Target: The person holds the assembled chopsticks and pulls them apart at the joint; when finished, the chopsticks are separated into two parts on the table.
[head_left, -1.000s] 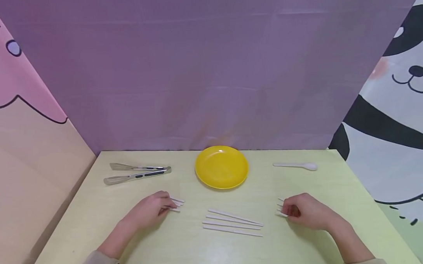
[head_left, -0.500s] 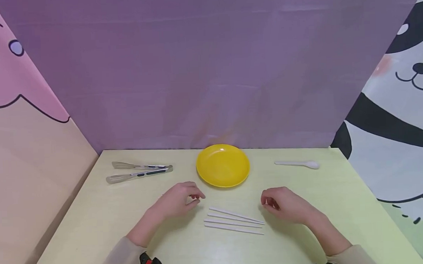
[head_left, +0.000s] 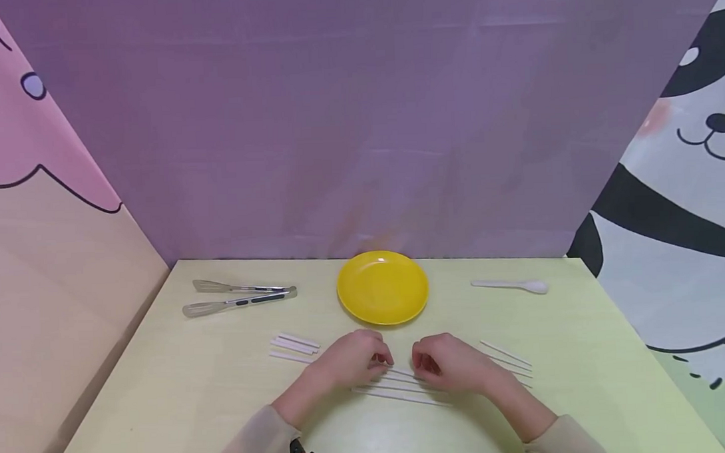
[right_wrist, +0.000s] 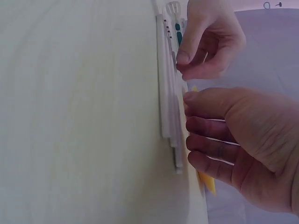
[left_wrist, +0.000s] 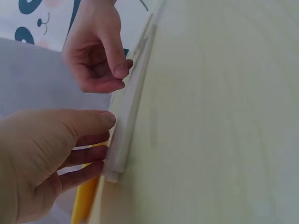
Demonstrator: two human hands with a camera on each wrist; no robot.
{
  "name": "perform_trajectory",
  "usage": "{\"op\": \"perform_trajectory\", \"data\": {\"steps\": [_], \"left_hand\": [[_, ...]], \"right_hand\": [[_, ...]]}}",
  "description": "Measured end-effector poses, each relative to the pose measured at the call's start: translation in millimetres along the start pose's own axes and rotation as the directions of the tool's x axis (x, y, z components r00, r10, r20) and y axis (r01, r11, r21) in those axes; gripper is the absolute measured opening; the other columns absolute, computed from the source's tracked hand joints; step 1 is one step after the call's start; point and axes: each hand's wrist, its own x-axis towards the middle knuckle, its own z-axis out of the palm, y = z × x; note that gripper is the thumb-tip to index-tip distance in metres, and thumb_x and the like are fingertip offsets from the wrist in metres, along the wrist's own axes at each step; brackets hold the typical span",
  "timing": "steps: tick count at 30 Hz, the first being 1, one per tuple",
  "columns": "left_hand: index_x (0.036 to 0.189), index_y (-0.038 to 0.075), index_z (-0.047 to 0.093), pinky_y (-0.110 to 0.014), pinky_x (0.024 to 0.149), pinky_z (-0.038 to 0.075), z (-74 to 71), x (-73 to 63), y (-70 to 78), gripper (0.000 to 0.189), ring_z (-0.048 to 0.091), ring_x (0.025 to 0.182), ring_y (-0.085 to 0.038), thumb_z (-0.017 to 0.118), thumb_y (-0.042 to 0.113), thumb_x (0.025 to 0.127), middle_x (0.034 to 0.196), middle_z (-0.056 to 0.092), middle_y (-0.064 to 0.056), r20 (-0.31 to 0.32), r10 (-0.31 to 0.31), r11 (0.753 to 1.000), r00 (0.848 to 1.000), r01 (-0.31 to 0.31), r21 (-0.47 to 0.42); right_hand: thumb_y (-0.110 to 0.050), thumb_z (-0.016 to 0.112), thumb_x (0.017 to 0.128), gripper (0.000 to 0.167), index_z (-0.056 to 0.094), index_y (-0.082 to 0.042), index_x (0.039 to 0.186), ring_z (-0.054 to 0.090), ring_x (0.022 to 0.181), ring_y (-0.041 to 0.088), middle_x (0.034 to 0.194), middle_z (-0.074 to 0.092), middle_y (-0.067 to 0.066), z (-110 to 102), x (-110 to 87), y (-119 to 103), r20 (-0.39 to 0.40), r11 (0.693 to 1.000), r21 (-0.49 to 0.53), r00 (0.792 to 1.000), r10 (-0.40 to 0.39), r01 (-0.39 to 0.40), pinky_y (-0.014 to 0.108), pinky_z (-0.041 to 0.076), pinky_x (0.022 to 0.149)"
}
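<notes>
Several slim white sticks, chopstick-like [head_left: 398, 396], lie side by side in the middle of the table. My left hand [head_left: 352, 357] is over their left part, thumb and fingers apart. Facing it, my right hand [head_left: 451, 362] is over their right part with loosely bent fingers. In the left wrist view the left hand [left_wrist: 56, 149] is close beside the sticks [left_wrist: 133, 107], and nothing shows in its grasp. The right wrist view has the right hand [right_wrist: 243, 135] beside the sticks [right_wrist: 164, 93], also with nothing visible in it. Whether fingertips touch a stick is unclear.
Short white sticks [head_left: 291, 345] lie left, partly behind the left forearm. Thinner sticks [head_left: 507, 355] lie right, beside the right forearm. Farther back are metal tongs [head_left: 242, 301], a yellow plate [head_left: 382, 288] and a white spoon [head_left: 511, 286]. A purple curtain [head_left: 359, 120] hangs behind the table.
Both hands have left the outer stick groups and moved inward over the middle sticks, now close together. The left and right groups stay on the table.
</notes>
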Motion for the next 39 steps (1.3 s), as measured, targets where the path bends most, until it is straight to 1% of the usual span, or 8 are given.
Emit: {"op": "perform_trajectory", "data": {"steps": [10, 14, 19, 22, 26, 32, 36, 39], "left_hand": [[0.1, 0.018, 0.082, -0.019, 0.087, 0.054, 10.9, 2.1, -1.5, 0.007, 0.06, 0.087, -0.006, 0.077, 0.016, 0.097, 0.093, 0.071, 0.008, 0.004, -0.012, 0.998, 1.0, 0.011, 0.063], [0.096, 0.017, 0.073, -0.017, 0.079, 0.05, 16.0, 2.6, -0.8, 0.004, 0.055, 0.082, -0.006, 0.071, 0.014, 0.097, 0.088, 0.063, 0.009, -0.028, -0.031, 0.999, 0.999, 0.032, 0.038], [0.093, 0.017, 0.058, -0.019, 0.065, 0.039, 21.4, 3.3, 5.5, 0.008, 0.048, 0.068, -0.006, 0.058, 0.014, 0.1, 0.072, 0.049, 0.009, -0.091, -0.025, 0.999, 0.996, 0.029, 0.034], [0.089, 0.018, 0.056, -0.019, 0.057, 0.034, 21.2, 2.1, 11.4, 0.017, 0.044, 0.059, -0.006, 0.054, 0.021, 0.105, 0.063, 0.041, 0.01, -0.12, 0.003, 0.995, 0.993, 0.01, 0.101], [0.084, 0.019, 0.054, -0.019, 0.054, 0.028, 16.3, -0.9, 16.2, 0.028, 0.041, 0.055, -0.005, 0.054, 0.031, 0.11, 0.059, 0.035, 0.01, -0.145, 0.056, 0.98, 0.988, -0.027, 0.199], [0.083, 0.018, 0.053, -0.018, 0.053, 0.023, 2.1, -5.9, 21.5, 0.032, 0.037, 0.053, -0.006, 0.056, 0.035, 0.111, 0.059, 0.031, 0.01, -0.171, 0.144, 0.959, 0.975, -0.095, 0.267], [0.083, 0.017, 0.053, -0.017, 0.051, 0.019, -2.8, -6.2, 27.2, 0.032, 0.033, 0.051, -0.006, 0.061, 0.034, 0.109, 0.059, 0.028, 0.009, -0.245, 0.158, 0.948, 0.957, -0.077, 0.31], [0.085, 0.016, 0.054, -0.018, 0.05, 0.019, -4.5, -5.8, 32.8, 0.03, 0.033, 0.05, -0.008, 0.062, 0.033, 0.108, 0.058, 0.028, 0.008, -0.271, 0.118, 0.947, 0.955, -0.027, 0.32]], "right_hand": [[-0.005, 0.076, 0.092, 0.019, 0.062, -0.017, 0.086, 0.045, 0.068, -0.003, 0.074, 0.052, -0.013, 9, 3.5, -6, 0.002, 0.999, -0.018, 0.999, 0.032, -0.032, 0.018, 0.046, 0.065], [-0.004, 0.067, 0.097, 0.016, 0.057, -0.015, 0.092, 0.045, 0.074, 0.001, 0.083, 0.049, -0.01, 9, 4.4, -10, 0.01, 0.997, -0.061, 0.998, 0.055, -0.054, 0.021, 0.046, 0.07], [-0.007, 0.056, 0.106, 0.016, 0.052, -0.016, 0.093, 0.042, 0.072, 0.003, 0.079, 0.041, -0.01, 1, 4.5, -15, 0.038, 0.995, 0.023, 0.994, 0.099, -0.1, 0.022, 0.041, 0.069], [-0.013, 0.054, 0.109, 0.026, 0.052, -0.018, 0.084, 0.037, 0.065, 0.0, 0.07, 0.035, -0.013, -5, 3.9, -16, 0.051, 0.995, 0.055, 0.995, 0.083, -0.085, 0.021, 0.038, 0.065], [-0.017, 0.053, 0.111, 0.037, 0.048, -0.019, 0.075, 0.027, 0.059, -0.004, 0.066, 0.027, -0.017, -16, 1.6, -13, 0.097, 0.996, 0.089, 0.995, 0.003, -0.012, 0.018, 0.032, 0.061], [-0.017, 0.049, 0.114, 0.036, 0.046, -0.017, 0.078, 0.026, 0.062, -0.005, 0.07, 0.031, -0.016, -31, 0.2, -11, 0.174, 0.977, 0.21, 0.982, -0.078, 0.04, 0.017, 0.033, 0.064], [-0.013, 0.051, 0.112, 0.035, 0.045, -0.017, 0.078, 0.025, 0.063, -0.005, 0.071, 0.031, -0.016, -36, 0.9, -11, 0.144, 0.98, 0.189, 0.986, -0.087, 0.059, 0.017, 0.032, 0.064], [-0.011, 0.052, 0.111, 0.035, 0.045, -0.017, 0.077, 0.022, 0.062, -0.004, 0.071, 0.029, -0.017, -40, 3.0, -13, 0.116, 0.986, 0.152, 0.99, -0.083, 0.065, 0.017, 0.03, 0.063]]}}
